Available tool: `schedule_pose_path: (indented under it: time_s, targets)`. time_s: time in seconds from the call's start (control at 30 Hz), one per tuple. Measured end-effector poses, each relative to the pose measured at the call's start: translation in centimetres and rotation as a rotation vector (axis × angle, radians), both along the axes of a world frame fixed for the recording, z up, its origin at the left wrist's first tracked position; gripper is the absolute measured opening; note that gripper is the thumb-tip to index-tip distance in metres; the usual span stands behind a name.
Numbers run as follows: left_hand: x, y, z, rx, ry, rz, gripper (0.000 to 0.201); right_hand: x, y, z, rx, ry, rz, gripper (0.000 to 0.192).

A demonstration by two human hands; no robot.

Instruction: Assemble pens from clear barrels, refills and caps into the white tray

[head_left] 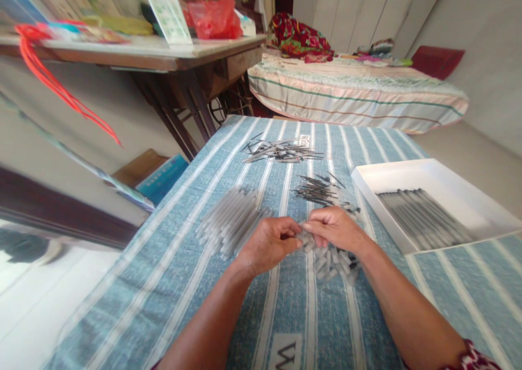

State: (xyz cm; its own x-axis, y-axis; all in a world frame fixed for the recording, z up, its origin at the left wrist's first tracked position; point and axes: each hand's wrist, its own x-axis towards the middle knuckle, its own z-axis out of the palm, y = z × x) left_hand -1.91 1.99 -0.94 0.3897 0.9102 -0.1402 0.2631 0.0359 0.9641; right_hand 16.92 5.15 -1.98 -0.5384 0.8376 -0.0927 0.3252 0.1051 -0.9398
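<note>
Left hand [271, 245] and right hand [336, 229] were left of white box [457, 201], fingers nearly pinched; couldn't tell what they held. Grey tubes [228, 220] lay farther left.

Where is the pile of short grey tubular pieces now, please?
In the head view, the pile of short grey tubular pieces lies right of centre on the striped tablecloth, partly hidden by the right hand, left of the open white box.
</note>
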Motion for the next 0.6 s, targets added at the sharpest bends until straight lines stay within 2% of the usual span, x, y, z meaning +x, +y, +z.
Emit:
schedule_pose_path:
  time_s: [0.07, 0.23, 0.37, 0.5, 0.6]
  targets:
    - [0.0, 0.01, -0.05, 0.003, 0.001, 0.01, 0.007, -0.02, -0.01, -0.02, 0.007, -0.043, -0.003, 0.048]
    - [-0.03, 0.08, -0.08, 0.022, -0.005, 0.015, 0.007, 0.0, -0.04, 0.08, -0.029, 0.031, -0.001, 0.034]
    - [-0.02, 0.07, -0.13, 0.023, -0.005, 0.017, 0.007, 0.01, 0.0, 0.02, -0.031, -0.034, 0.014, 0.049]
    - [0.0, 0.02, -0.12, 0.015, 0.01, 0.021, 0.007, 0.02, 0.0, -0.04, -0.042, 0.028, -0.004, 0.035]
    - [0.06, -0.06, 0.02, 0.013, 0.021, 0.009, 0.006, 0.05, 0.0, -0.03, -0.031, 0.007, -0.008, 0.039]
